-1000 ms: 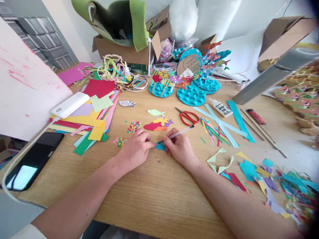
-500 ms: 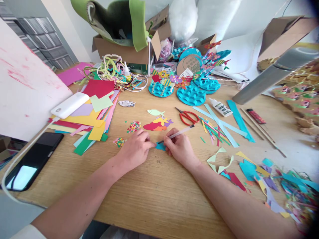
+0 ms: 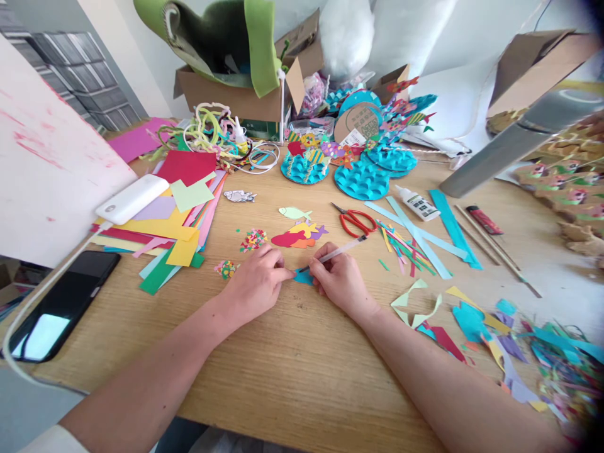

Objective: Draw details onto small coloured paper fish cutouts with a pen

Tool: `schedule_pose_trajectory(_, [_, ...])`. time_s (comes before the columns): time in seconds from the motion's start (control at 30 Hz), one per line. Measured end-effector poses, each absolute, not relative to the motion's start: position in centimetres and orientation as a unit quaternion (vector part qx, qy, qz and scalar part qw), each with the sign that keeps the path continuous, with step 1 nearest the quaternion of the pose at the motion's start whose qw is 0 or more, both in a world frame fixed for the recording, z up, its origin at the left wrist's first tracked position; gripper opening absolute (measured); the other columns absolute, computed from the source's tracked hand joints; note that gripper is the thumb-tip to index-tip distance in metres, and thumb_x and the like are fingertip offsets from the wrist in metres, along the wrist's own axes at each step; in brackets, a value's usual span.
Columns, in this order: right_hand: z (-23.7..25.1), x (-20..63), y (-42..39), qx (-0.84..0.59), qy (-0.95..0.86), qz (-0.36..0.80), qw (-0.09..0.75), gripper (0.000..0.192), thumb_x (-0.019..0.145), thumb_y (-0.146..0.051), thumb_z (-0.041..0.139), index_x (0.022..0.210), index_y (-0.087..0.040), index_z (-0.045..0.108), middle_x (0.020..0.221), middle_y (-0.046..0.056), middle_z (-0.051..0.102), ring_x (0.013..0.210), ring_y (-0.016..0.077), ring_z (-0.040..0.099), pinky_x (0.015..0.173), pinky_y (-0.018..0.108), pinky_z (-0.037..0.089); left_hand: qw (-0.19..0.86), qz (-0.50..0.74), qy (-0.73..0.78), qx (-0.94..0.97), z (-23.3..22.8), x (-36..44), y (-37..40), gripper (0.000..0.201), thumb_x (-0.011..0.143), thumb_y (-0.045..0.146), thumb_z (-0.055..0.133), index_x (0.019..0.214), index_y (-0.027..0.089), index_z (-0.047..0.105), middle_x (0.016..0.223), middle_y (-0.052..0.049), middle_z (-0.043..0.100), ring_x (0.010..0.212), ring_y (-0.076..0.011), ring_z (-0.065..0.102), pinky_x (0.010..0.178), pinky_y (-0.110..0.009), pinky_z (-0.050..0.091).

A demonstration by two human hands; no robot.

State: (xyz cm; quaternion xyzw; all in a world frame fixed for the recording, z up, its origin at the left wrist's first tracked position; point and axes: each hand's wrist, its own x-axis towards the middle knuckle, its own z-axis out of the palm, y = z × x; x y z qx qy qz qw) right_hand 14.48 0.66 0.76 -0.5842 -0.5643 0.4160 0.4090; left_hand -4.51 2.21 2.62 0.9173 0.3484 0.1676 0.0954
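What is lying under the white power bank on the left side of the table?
The white power bank rests on a stack of coloured paper sheets: yellow, lilac and red show around it. What lies directly beneath it is covered.

A craft room or hobby workspace. Wooden counter (image 3: 302, 371) strewn with coloured paper sheets (image 3: 165, 220), paper scraps (image 3: 542, 352), red scissors (image 3: 356, 220), a glue bottle (image 3: 418, 203) and finished blue paper decorations (image 3: 362, 179); cardboard boxes (image 3: 236, 94) of supplies stacked behind, grey drawer units (image 3: 80, 75) along the wall.
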Motion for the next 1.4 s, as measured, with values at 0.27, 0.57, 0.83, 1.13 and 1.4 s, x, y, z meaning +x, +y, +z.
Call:
schedule_pose_trajectory(0.27, [0.83,14.38,0.60,-0.587,-0.551,0.429,0.411,0.010,0.077,-0.025,0.054,0.070,-0.022,0.046,0.045,-0.006,0.052,0.034,0.0099,0.047,0.035,0.020,0.033,0.094,0.170,0.347,0.918,2.60,-4.53,2.23,0.033,0.084,0.002,0.049,0.097,0.020,0.073,0.085,-0.007,0.055,0.093,-0.0215,0.046,0.080,-0.036,0.046])
schedule_pose_trajectory(0.57, [0.74,14.42,0.63,-0.587,-0.566,0.413,0.406,0.011,0.077,-0.024,0.054,0.070,-0.022,0.046,0.045,-0.006,0.051,0.036,0.0099,0.046,0.037,0.020,0.032,0.089,0.169,0.347,0.918,2.61,-4.52,2.21,0.032,0.084,0.003,0.050,0.097,0.021,0.073,0.084,-0.007,0.055,0.092,-0.0213,0.047,0.079,-0.035,0.046])
schedule_pose_trajectory(0.83, [0.72,14.55,0.68,-0.588,-0.586,0.389,0.398,0.011,0.078,-0.023,0.053,0.070,-0.022,0.046,0.046,-0.005,0.052,0.038,0.0106,0.047,0.040,0.021,0.033,0.089,0.167,0.341,0.921,2.74,-4.46,2.22,0.031,0.085,0.004,0.049,0.096,0.020,0.073,0.085,-0.007,0.056,0.093,-0.0214,0.046,0.081,-0.036,0.046])
schedule_pose_trajectory(1.13, [0.65,14.55,0.71,-0.586,-0.594,0.379,0.401,0.011,0.077,-0.023,0.053,0.069,-0.022,0.046,0.047,-0.005,0.052,0.040,0.0107,0.047,0.041,0.021,0.033,0.091,0.174,0.335,0.922,2.68,-4.47,2.31,0.030,0.088,0.006,0.049,0.095,0.020,0.074,0.083,-0.007,0.056,0.090,-0.0203,0.047,0.079,-0.035,0.046])
schedule_pose_trajectory(1.4, [0.71,14.49,0.71,-0.586,-0.583,0.392,0.404,0.011,0.077,-0.022,0.053,0.069,-0.022,0.046,0.046,-0.006,0.051,0.038,0.0100,0.045,0.040,0.021,0.032,0.096,0.170,0.339,0.920,2.67,-4.56,2.31,0.030,0.087,0.006,0.049,0.097,0.020,0.074,0.084,-0.007,0.056,0.090,-0.0208,0.047,0.079,-0.036,0.046])
